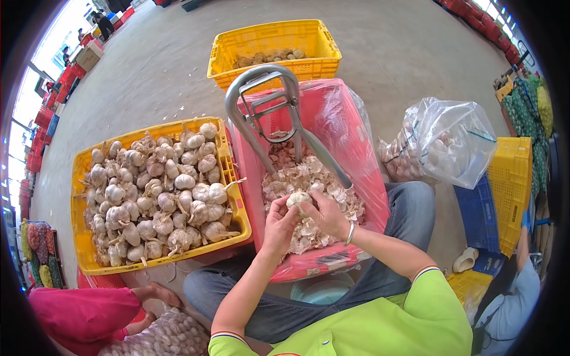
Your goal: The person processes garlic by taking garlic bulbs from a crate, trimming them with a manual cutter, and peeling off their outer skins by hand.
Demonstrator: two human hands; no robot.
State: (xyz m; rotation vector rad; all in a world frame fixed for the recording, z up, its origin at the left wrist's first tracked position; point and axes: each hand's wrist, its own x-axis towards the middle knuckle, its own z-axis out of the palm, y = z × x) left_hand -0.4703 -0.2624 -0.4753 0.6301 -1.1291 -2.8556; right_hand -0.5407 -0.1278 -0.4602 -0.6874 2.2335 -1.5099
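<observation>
Bulb (298, 200): one, gripped by fingers of left hand (279, 222) and right hand (328, 216), above pink bin (371, 193), presumably so skins (310, 169) drop inside. Yellow crate (240, 210) of bulbs (157, 190): at left, likely for easy reach.

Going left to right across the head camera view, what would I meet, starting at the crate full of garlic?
Yellow crate of garlic bulbs, left hand, held garlic bulb, right hand, clear plastic bag, another yellow crate.

Single head view, close above, facing forward-down.
</observation>
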